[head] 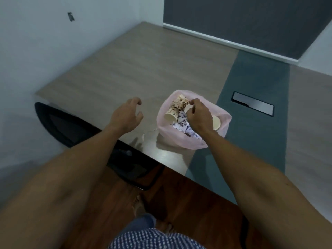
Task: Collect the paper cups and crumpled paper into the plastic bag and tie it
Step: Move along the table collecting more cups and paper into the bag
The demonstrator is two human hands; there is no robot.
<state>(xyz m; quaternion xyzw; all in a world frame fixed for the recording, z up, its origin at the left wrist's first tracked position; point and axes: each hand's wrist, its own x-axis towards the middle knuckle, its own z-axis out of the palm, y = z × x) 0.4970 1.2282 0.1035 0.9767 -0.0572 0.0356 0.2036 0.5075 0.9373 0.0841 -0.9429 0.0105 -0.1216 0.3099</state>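
A pink plastic bag stands open on the table near its front edge. Inside it lie brown-spotted paper cups, another cup at the right side, and crumpled white paper. My right hand is inside the bag's mouth, its fingers curled round a cup there. My left hand hovers above the table to the left of the bag, fingers loosely curled and holding nothing.
A black chair is tucked under the table's left front. A metal cable hatch sits in the dark green strip right of the bag. White walls stand to the left; wood floor lies below.
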